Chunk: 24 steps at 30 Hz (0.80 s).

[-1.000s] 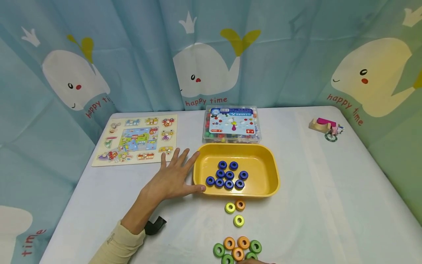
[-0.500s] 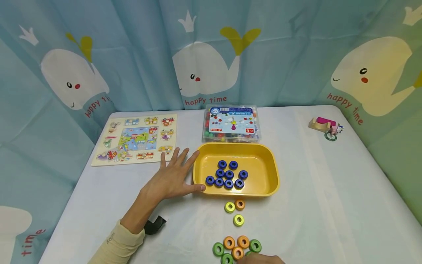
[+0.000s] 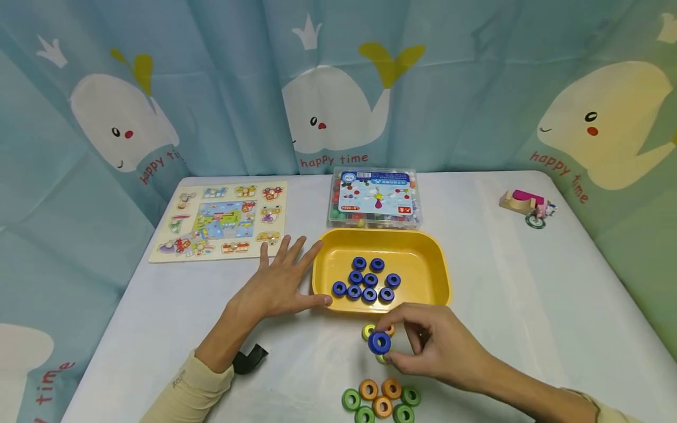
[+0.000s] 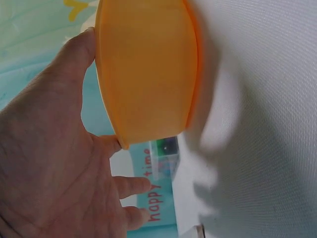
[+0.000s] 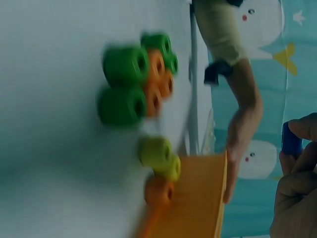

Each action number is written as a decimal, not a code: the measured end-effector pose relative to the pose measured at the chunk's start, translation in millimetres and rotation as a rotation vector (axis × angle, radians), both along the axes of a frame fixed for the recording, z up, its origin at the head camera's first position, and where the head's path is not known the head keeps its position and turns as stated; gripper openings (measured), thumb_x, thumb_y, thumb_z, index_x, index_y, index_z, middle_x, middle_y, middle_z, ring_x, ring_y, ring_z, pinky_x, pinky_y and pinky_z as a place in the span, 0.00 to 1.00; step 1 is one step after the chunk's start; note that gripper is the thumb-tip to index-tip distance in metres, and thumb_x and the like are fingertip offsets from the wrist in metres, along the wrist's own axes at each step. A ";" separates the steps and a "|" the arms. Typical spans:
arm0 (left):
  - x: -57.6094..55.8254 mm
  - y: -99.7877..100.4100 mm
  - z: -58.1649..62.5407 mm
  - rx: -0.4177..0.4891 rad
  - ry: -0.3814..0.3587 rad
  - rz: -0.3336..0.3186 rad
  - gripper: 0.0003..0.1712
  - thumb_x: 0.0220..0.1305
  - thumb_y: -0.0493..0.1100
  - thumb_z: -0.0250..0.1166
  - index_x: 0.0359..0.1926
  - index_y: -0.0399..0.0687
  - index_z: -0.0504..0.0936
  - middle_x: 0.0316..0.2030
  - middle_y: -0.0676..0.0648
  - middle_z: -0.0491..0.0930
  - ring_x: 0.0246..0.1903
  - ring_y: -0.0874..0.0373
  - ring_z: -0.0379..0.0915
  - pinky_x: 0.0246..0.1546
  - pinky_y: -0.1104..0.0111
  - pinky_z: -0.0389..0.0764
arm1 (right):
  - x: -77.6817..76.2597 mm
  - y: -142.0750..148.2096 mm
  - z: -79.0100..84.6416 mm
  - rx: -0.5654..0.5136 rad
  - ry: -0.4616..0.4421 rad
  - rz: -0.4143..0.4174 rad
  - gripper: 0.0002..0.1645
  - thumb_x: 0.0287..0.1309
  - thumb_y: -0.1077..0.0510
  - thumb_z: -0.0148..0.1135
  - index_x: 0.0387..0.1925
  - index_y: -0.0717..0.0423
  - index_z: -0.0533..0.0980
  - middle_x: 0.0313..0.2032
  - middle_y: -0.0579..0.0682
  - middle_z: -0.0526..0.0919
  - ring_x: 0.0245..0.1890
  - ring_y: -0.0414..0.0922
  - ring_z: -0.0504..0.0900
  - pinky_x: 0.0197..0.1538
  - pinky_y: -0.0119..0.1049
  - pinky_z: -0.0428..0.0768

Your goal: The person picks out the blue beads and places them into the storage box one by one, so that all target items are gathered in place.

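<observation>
My right hand [image 3: 441, 346] pinches a blue ring bead [image 3: 379, 343] between thumb and fingertips, above the table just in front of the yellow tray [image 3: 439, 296]. In the right wrist view the same blue bead [image 5: 291, 139] shows at the right edge. My left hand [image 3: 280, 288] lies with fingers spread against the tray's left end; its thumb touches the front left rim. The left wrist view shows that thumb and a finger at the tray's rim [image 4: 110, 106]. Inside the tray sit several blue beads [image 3: 370, 280]. Yellow beads [image 3: 368, 332] and an orange one lie partly hidden behind the held bead.
Several green [image 3: 351, 399] and orange beads [image 3: 368, 389] lie near the front edge. Behind the tray is a clear box [image 3: 375, 198] of small coloured parts. A wooden puzzle board [image 3: 222, 220] lies at the back left, small toys [image 3: 523, 202] at the back right.
My right hand has come up from the bottom edge toward the tray, carrying a blue bead. The left hand has stayed at the tray's end. The beads in the tray look the same.
</observation>
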<state>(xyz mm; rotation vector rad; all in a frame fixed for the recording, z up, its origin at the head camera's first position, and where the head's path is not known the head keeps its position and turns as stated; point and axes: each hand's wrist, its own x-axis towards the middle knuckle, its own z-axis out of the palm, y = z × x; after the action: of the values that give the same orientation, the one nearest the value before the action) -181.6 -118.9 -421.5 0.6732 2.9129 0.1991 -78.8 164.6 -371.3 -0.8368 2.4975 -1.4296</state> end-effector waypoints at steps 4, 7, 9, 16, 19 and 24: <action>-0.9 1.2 0.6 0.003 0.003 -0.007 0.60 0.42 0.85 0.45 0.72 0.69 0.37 0.72 0.45 0.42 0.69 0.42 0.30 0.59 0.38 0.30 | -30.5 -1.2 11.4 0.091 -0.036 -0.035 0.19 0.44 0.54 0.73 0.40 0.33 0.78 0.23 0.40 0.75 0.15 0.37 0.68 0.16 0.29 0.68; -1.3 1.2 0.9 -0.001 0.003 -0.008 0.60 0.42 0.85 0.45 0.72 0.69 0.37 0.72 0.45 0.42 0.69 0.42 0.30 0.59 0.38 0.30 | -57.0 -3.1 14.7 0.141 -0.011 -0.036 0.19 0.45 0.54 0.73 0.39 0.33 0.78 0.24 0.39 0.77 0.16 0.39 0.69 0.17 0.30 0.68; -1.7 1.2 0.8 -0.003 -0.002 -0.010 0.60 0.42 0.86 0.45 0.72 0.69 0.37 0.72 0.45 0.42 0.69 0.43 0.30 0.59 0.38 0.30 | -75.2 -4.6 15.2 0.162 0.011 -0.028 0.18 0.44 0.55 0.72 0.39 0.33 0.79 0.26 0.37 0.78 0.16 0.39 0.69 0.18 0.31 0.67; -1.9 0.4 -1.1 0.002 -0.012 -0.016 0.60 0.42 0.85 0.45 0.73 0.69 0.37 0.72 0.44 0.42 0.69 0.42 0.29 0.59 0.38 0.29 | -131.1 -13.9 6.4 0.217 0.034 0.048 0.15 0.46 0.51 0.72 0.39 0.36 0.80 0.31 0.34 0.81 0.17 0.41 0.70 0.20 0.32 0.68; -1.8 0.0 -0.8 -0.001 -0.009 -0.018 0.60 0.42 0.85 0.45 0.73 0.68 0.38 0.72 0.44 0.42 0.69 0.42 0.29 0.59 0.38 0.29 | -145.6 -19.1 -2.3 0.232 -0.010 0.076 0.15 0.46 0.50 0.72 0.40 0.37 0.80 0.35 0.34 0.81 0.19 0.42 0.71 0.22 0.33 0.70; -2.1 -1.6 0.7 -0.008 -0.001 -0.033 0.60 0.43 0.85 0.45 0.73 0.67 0.38 0.71 0.43 0.42 0.69 0.41 0.30 0.58 0.37 0.30 | -160.4 -27.0 -20.2 0.250 -0.067 0.099 0.16 0.46 0.50 0.72 0.40 0.40 0.80 0.37 0.35 0.81 0.21 0.44 0.72 0.25 0.34 0.73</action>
<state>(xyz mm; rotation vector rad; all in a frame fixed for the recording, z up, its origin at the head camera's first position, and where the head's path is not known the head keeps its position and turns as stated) -183.6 -120.5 -420.8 0.7188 2.8973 0.1838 -239.2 137.6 -391.5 -0.8357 2.4785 -1.0676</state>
